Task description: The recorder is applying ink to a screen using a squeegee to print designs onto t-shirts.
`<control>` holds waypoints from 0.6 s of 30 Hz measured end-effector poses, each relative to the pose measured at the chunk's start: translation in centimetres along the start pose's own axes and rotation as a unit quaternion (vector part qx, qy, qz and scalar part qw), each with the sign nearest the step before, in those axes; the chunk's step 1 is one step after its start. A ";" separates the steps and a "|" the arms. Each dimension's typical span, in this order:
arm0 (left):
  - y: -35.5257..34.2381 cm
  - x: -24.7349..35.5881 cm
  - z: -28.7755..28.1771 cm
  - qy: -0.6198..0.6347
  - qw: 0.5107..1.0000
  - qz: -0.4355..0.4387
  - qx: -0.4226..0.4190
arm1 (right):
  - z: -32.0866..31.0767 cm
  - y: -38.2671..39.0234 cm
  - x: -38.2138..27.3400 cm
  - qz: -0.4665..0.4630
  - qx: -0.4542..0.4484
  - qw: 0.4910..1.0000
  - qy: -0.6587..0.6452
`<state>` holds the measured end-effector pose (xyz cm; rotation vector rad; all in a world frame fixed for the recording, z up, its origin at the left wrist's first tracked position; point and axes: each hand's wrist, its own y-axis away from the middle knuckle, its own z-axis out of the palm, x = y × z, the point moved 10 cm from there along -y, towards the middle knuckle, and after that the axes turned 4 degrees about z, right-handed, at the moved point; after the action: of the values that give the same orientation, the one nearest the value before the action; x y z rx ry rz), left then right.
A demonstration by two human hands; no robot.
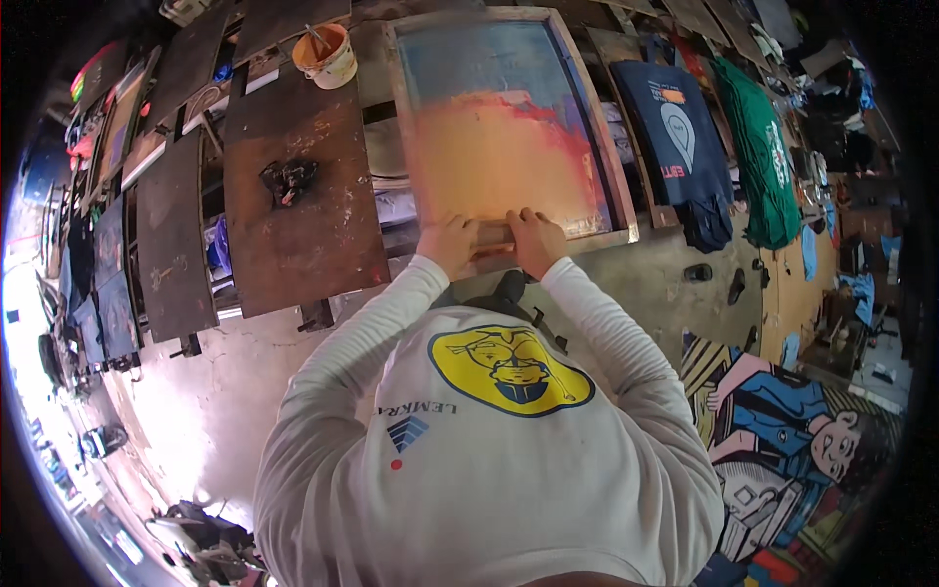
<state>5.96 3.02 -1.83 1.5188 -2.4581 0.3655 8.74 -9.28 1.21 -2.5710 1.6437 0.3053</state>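
A wooden-framed printing screen (499, 147) lies before me, its mesh stained yellow, red and blue-grey. At its near end, my left hand (449, 245) and my right hand (537, 242) are closed side by side on a wooden bar that looks like a squeegee (496, 235). Both sets of fingers curl over its top, with the thumbs out of sight. A short stretch of the bar shows between the hands. The bar's lower edge, and whether it touches the mesh, are hidden.
Left of the screen is a stained brown board (303, 205) with a crumpled black rag (289, 181). A paint-smeared bucket (326, 59) stands at its far end. To the right lie a navy printed bag (675, 137) and green printed fabric (758, 147). Dark sandals (698, 272) are on the floor.
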 end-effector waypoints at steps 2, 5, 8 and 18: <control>0.0 0.6 -1.4 0.001 0.999 0.029 0.034 | 0.0 -0.8 0.6 -0.019 -0.024 0.999 -0.021; -1.8 1.1 -2.4 -0.039 0.995 0.094 -0.018 | -0.1 -2.8 0.7 -0.077 -0.060 0.995 -0.009; -5.1 -2.7 -1.5 0.007 0.999 0.005 -0.049 | 0.5 -6.6 1.2 -0.088 -0.091 0.992 0.019; -8.1 -4.8 -2.6 0.107 0.987 -0.036 -0.115 | 1.8 -10.5 2.9 -0.096 -0.182 0.979 -0.009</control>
<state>15.46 4.38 -0.18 1.3900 -2.1889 0.2119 19.19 -7.15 -1.59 -2.9491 1.4313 0.6693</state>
